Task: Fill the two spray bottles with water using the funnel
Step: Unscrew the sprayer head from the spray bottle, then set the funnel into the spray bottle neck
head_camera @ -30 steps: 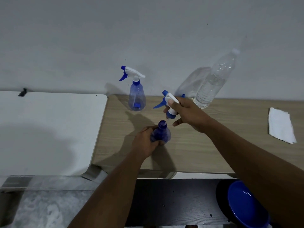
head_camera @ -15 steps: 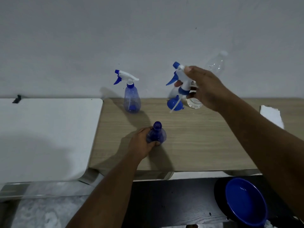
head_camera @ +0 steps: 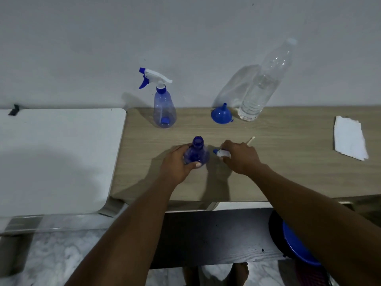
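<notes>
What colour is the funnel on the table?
The funnel is blue; head view shows it best.

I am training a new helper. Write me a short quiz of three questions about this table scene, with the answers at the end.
1. True or false: the funnel sits in the neck of the open spray bottle.
2. What does the right hand hold? A) the funnel B) the removed spray head C) a cup
3. Fill in: the ____ hand grips the open spray bottle.
Key: 1 false, it stands mouth down on the table beside the water bottle; 2 B; 3 left hand.
</notes>
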{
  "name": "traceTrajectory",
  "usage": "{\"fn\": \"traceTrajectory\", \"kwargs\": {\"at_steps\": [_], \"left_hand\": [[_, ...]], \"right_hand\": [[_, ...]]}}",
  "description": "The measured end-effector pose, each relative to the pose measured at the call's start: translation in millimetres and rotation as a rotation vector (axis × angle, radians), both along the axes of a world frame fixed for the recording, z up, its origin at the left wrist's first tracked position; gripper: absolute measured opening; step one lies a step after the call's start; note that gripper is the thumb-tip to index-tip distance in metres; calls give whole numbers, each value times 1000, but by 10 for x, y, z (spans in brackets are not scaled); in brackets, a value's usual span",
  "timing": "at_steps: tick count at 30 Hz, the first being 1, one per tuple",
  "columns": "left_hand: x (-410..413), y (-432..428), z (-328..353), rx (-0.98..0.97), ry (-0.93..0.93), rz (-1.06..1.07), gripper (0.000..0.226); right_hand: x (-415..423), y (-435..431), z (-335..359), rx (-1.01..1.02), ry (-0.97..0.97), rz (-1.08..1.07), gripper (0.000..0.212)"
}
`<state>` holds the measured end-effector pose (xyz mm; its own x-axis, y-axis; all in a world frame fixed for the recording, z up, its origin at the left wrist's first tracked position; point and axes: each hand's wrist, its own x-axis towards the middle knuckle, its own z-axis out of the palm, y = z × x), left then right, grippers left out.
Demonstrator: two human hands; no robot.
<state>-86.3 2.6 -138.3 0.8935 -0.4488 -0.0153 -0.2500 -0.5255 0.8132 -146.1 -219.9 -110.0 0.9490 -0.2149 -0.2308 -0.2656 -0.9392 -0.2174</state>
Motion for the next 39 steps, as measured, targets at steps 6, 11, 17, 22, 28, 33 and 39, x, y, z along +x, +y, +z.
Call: {"fn": "traceTrajectory", "kwargs": {"at_steps": [6, 11, 17, 22, 28, 33, 39], "left_hand": [[61, -11, -17, 32, -30, -9, 68], [100, -26, -19, 35, -50, -25, 65], [127, -29, -74, 37, -7, -1, 64], [120, -16, -83, 20, -1, -12, 63], [104, 56, -15, 34, 29, 0, 66], [34, 86, -14, 56, -9, 31, 63], [11, 64, 45, 105, 23, 32, 64]], "right_hand": [[260, 18, 8, -156, 43, -4, 30], [867, -117, 145, -67, -123, -82, 55], [1514, -386, 103, -59, -1, -69, 72], [1491, -260, -59, -148, 15, 42, 59], [1356, 35, -63, -190, 189, 126, 74], [1338, 75, 121, 126, 2, 11, 81], [1070, 306, 630, 919, -265, -235, 58]]}}
